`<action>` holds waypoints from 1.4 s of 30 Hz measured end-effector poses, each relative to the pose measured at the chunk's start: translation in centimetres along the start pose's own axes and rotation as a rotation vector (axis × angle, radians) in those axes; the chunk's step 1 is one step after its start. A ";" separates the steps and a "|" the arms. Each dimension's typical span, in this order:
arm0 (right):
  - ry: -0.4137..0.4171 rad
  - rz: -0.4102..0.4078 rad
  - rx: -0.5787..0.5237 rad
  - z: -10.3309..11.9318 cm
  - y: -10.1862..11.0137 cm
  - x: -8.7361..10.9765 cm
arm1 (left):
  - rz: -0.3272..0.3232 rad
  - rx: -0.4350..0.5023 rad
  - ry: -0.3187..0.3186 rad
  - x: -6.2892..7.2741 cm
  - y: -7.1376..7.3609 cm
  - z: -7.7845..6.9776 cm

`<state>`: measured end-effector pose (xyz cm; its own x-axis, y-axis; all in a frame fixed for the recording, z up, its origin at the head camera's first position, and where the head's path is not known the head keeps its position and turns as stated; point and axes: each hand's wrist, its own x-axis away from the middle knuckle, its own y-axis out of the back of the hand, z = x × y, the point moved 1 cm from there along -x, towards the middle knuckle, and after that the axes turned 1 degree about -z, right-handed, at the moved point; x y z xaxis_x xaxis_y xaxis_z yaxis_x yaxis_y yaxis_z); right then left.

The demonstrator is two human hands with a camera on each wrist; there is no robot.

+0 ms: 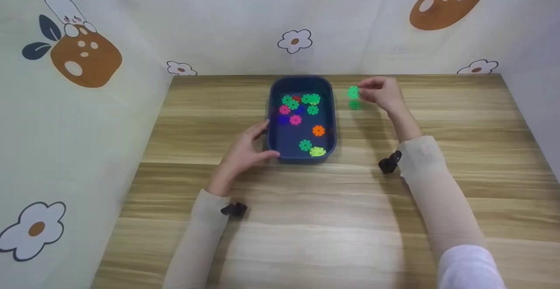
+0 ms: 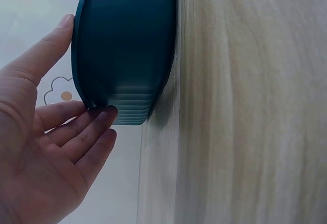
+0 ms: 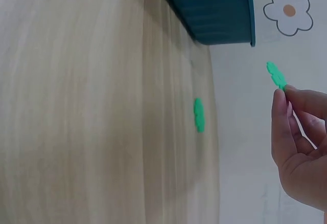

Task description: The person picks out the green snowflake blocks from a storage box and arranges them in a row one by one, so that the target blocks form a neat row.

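Observation:
A dark blue plastic bin (image 1: 302,158) stands on the table, with several flower-shaped plastic discs inside in green, pink, blue, orange, yellow and red. My left hand (image 1: 246,149) grips the bin's near left corner. Its thumb lies at the rim and its fingertips (image 2: 106,115) press the side, as the left wrist view shows. To the right of the bin, my right hand (image 1: 384,94) pinches a green notched disc (image 1: 352,92) between thumb and fingers, raised above the table. Another green disc (image 3: 199,115) lies flat on the table below it.
The wooden table (image 1: 306,219) ends at a cloth backdrop (image 1: 236,26) printed with flowers and rabbits, close behind the bin. A pale side wall (image 1: 533,83) borders it on the right. Small black devices sit at both wrists.

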<state>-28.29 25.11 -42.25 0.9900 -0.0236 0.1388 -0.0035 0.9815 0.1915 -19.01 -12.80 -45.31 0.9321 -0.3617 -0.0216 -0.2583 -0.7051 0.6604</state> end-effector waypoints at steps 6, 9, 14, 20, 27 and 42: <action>-0.038 -0.048 0.008 -1.1 1.0 -0.2 | 0.003 -0.012 0.011 0.0 0.0 -0.1; -0.058 -0.063 0.002 -1.6 1.4 -0.4 | 0.004 -0.009 0.018 0.1 0.0 -0.2; -0.064 -0.082 0.048 -2.4 1.9 -0.6 | 0.004 -0.007 0.020 0.1 0.0 -0.2; -0.072 -0.118 0.142 -3.0 2.1 -0.7 | 0.004 -0.009 0.004 0.1 0.0 -0.1; -0.093 -0.134 0.132 -3.7 2.2 -0.7 | 0.008 0.004 0.006 0.1 0.0 -0.1; -0.180 -0.128 0.188 -4.4 2.4 -0.9 | 0.005 -0.014 0.033 0.0 0.0 0.0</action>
<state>-28.58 28.36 -46.15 0.9432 -0.1952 0.2687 0.0776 0.9163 0.3930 -18.96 -12.79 -45.32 0.9388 -0.3444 0.0065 -0.2596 -0.6949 0.6706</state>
